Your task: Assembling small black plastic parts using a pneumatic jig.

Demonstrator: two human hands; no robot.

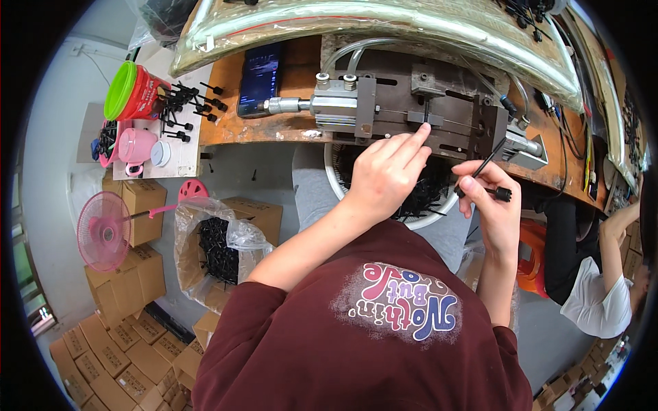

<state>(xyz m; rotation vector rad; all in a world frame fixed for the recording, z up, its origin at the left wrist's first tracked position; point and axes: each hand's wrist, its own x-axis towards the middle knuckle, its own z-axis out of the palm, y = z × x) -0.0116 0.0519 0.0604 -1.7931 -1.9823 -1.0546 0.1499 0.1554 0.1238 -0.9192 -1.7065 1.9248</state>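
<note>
My left hand (389, 168) reaches to the metal clamping fixture (391, 109) on the bench, fingers stretched out. Its index fingertip touches a thin black piece (427, 111) on the small block in the middle of the fixture; the thumb is hidden. Just right of it, my right hand (495, 209) is closed on black plastic stems. One thin stem (488, 159) points up and away, and a ribbed black knob (503, 194) sticks out by the fingers. Below the hands, a white basket (334, 179) in my lap holds many black stems, partly covered by my arm.
A dark phone (260, 79) lies left of the fixture. A red bucket with green rim (122, 92), a pink cup (133, 145) and loose knobbed stems (181, 103) sit farther left. Lower left are a pink fan (103, 231), a bag of stems (219, 253) and cartons (123, 281). Another person (596, 298) sits at right.
</note>
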